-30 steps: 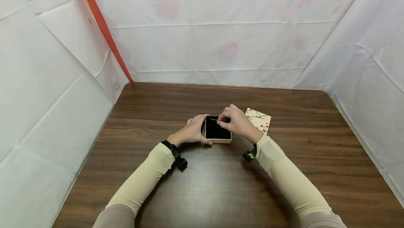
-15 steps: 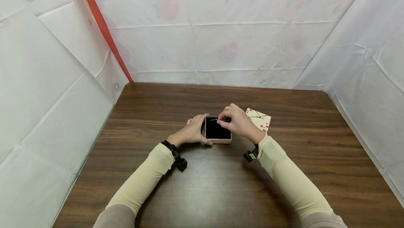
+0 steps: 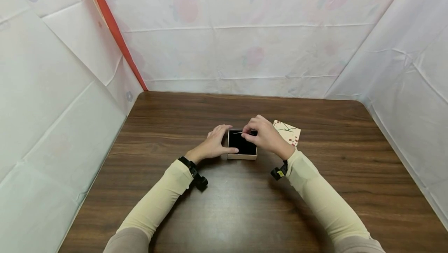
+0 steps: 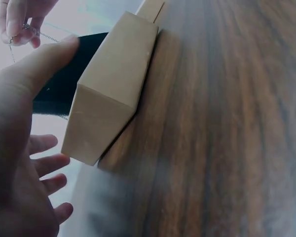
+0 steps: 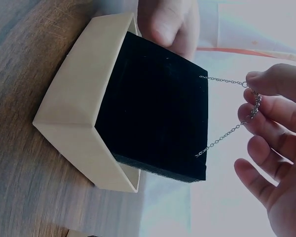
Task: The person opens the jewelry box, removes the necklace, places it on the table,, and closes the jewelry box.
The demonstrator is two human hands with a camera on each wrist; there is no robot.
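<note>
A small cream box [image 3: 242, 157] stands on the table with a black pad [image 3: 246, 144] in it. From the right wrist, the pad rises at a slant above the rim. My right hand [image 3: 263, 134] pinches a thin silver chain [image 5: 220, 140] between thumb and fingers; both its ends run to the pad's far edge and are lost from sight there. At the box's left side is my left hand [image 3: 212, 143]. Its thumb lies straight over the pad's near left corner, while its other fingers, loosely spread in the left wrist view, reach past the box's left side.
A cream lid [image 3: 289, 131] with red blossoms and dark branches lies right of the box, partly behind my right hand. White patterned sheets [image 3: 224, 50] hang along the back and both sides of the brown wooden table [image 3: 224, 214].
My left thumb has moved up from the box's near left corner onto the black pad. The right hand keeps its pinch on the chain and has shifted very slightly right.
</note>
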